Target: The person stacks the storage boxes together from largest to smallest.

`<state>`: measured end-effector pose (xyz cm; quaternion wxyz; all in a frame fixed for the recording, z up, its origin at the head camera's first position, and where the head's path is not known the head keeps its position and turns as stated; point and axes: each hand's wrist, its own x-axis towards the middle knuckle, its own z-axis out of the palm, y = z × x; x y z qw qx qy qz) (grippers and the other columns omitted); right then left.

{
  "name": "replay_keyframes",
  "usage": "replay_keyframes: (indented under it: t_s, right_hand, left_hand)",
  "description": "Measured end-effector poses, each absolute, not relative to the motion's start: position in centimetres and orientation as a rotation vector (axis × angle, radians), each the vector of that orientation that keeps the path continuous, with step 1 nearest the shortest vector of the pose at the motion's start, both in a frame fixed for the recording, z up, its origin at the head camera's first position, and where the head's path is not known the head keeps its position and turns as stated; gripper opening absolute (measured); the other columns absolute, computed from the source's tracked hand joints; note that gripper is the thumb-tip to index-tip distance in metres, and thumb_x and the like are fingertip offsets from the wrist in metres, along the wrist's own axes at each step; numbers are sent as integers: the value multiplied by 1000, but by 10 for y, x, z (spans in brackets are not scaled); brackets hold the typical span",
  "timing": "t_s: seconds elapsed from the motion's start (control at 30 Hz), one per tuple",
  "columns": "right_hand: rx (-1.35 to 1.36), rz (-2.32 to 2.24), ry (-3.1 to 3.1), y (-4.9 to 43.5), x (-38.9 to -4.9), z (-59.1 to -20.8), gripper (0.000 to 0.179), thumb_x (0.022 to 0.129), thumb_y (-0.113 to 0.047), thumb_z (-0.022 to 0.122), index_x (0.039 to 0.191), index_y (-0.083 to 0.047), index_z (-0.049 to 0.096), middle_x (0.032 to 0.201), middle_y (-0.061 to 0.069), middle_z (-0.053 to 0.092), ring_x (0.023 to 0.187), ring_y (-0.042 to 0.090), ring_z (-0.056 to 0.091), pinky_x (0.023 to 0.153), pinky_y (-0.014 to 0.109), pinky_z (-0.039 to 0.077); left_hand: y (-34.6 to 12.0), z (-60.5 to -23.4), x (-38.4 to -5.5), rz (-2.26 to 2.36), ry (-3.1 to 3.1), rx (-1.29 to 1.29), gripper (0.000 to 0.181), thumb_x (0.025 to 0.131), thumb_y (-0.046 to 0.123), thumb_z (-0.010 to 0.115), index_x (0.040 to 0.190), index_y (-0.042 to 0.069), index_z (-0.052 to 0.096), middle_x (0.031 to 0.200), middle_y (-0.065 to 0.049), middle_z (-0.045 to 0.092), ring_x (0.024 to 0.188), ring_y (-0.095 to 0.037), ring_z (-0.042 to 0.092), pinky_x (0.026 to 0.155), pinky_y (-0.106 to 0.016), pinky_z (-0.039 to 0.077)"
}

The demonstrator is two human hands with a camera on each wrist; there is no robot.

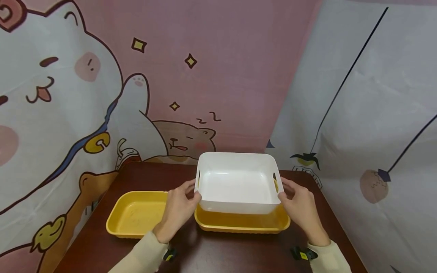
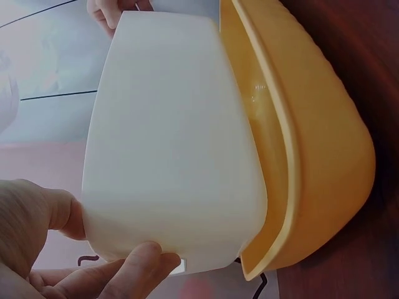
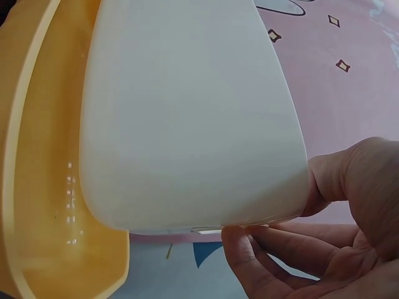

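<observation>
A white rectangular plastic basket [image 1: 239,184] with a slot handle at each end is held over a yellow tray [image 1: 242,223]. My left hand [image 1: 181,206] pinches its left end, thumb at the rim and fingers against the end wall. At the opposite end my right hand [image 1: 300,204] grips in the same way. In the left wrist view the basket's outer side [image 2: 168,137] slants above the yellow tray's rim [image 2: 287,143]. The right wrist view has the right thumb at the basket's edge, with the fingertips [image 3: 237,240] beside the handle slot. No contents show inside the basket.
A second yellow tray [image 1: 136,216] sits on the dark red-brown table [image 1: 218,254], left of the one under the basket. Behind the table hangs a pink and white cloth [image 1: 239,76] printed with cartoon animals. Another white cloth side [image 1: 375,132] runs along the right.
</observation>
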<state>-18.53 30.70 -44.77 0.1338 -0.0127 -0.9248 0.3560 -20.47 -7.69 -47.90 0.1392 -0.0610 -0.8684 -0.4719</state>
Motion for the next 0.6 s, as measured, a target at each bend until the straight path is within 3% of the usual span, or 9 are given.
replay_keyframes:
  t_s: [0.13,0.27,0.4,0.53,0.6]
  right_hand:
    - [-51,1035,-2689,309,-185,-450,55,109,-10,73,163,1,65,153,32,73,110,46,86,88,44,74]
    - [-59,1046,-2698,311,-184,-453,56,109,-10,73,163,1,64,154,33,73,123,51,83,90,48,73]
    - [-75,1052,-2716,311,-185,-455,56,109,-11,73,164,2,63,155,33,72,118,48,85,88,45,74]
    - [-90,1055,-2728,311,-186,-458,56,109,-11,72,163,2,64,155,33,72,110,43,86,88,44,74]
    - [-100,1061,-2734,312,-186,-460,56,109,-11,72,163,2,64,155,33,72,106,40,86,89,44,74]
  left_hand:
    - [-75,-482,-204,-1384,-2511,-185,47,103,10,80,150,3,77,137,-22,84,37,-5,36,45,-19,32]
    - [-73,-485,-203,-1401,-2514,-189,47,103,11,81,150,3,77,137,-22,84,39,-4,37,46,-18,33]
    - [-72,-489,-204,-1405,-2497,-205,46,103,8,80,148,1,78,136,-23,85,41,-5,46,46,-18,33]
    - [-72,-493,-205,-1399,-2484,-208,45,102,7,80,146,0,79,133,-22,86,71,-14,81,47,-19,37]
    - [-71,-495,-205,-1408,-2486,-202,45,103,8,80,147,0,79,133,-21,86,92,-22,89,48,-18,43]
